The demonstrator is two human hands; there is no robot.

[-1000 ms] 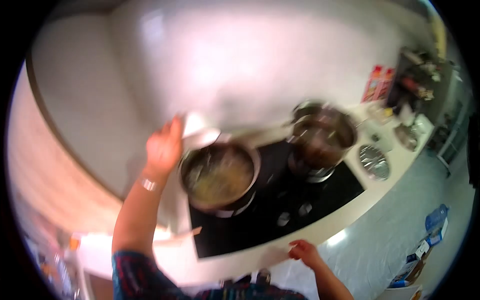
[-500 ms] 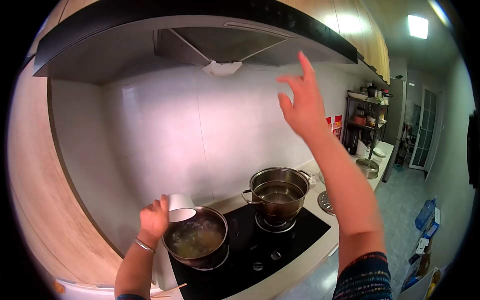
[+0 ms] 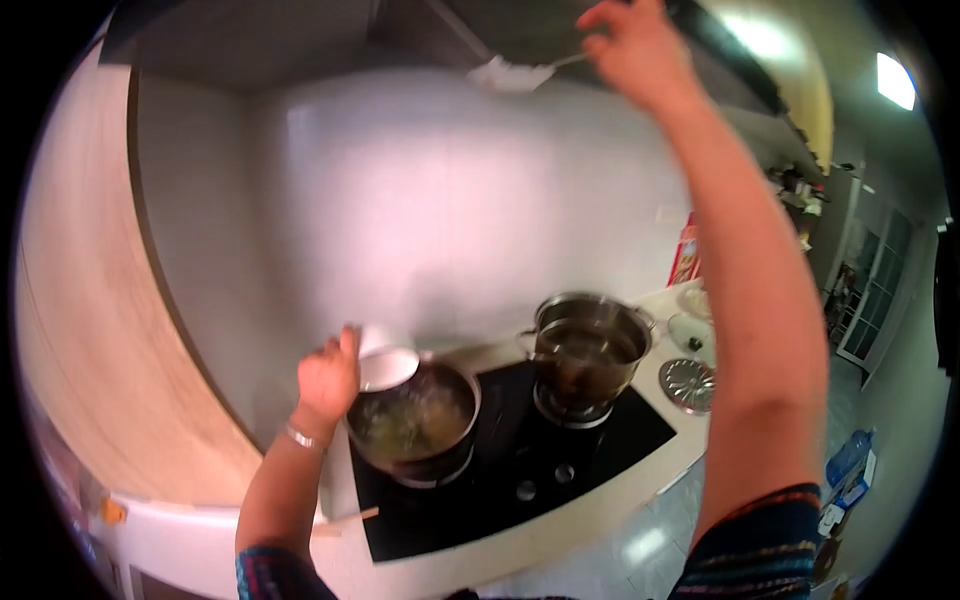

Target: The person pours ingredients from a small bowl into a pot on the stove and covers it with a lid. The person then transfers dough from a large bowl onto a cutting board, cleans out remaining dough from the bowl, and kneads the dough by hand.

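Gripped at its side by my left hand (image 3: 328, 380), a white bowl (image 3: 388, 370) is tilted over the back left rim of a metal pot (image 3: 445, 462). Bubbly liquid with pale pieces, too blurred to name, fills part of that pot. My right hand (image 3: 645, 55) is raised high at the front of the range hood (image 3: 270, 45), thumb and index finger apart, nothing visible in it. Whether its fingertips touch the hood, I cannot tell. A second, taller metal pot (image 3: 610, 385) with side handles stands on the right burner.
Both pots sit on a black gas hob (image 3: 500, 465) with two knobs at its front. Right of it are a round slotted metal plate (image 3: 688, 385) and a glass lid (image 3: 692, 338). Wooden chopsticks (image 3: 350, 520) lie at the hob's left corner. A wood panel (image 3: 90, 300) borders the left.
My right hand has risen toward the hood's front edge. My left hand keeps the bowl tilted at the left pot. The whole view has shifted downward.
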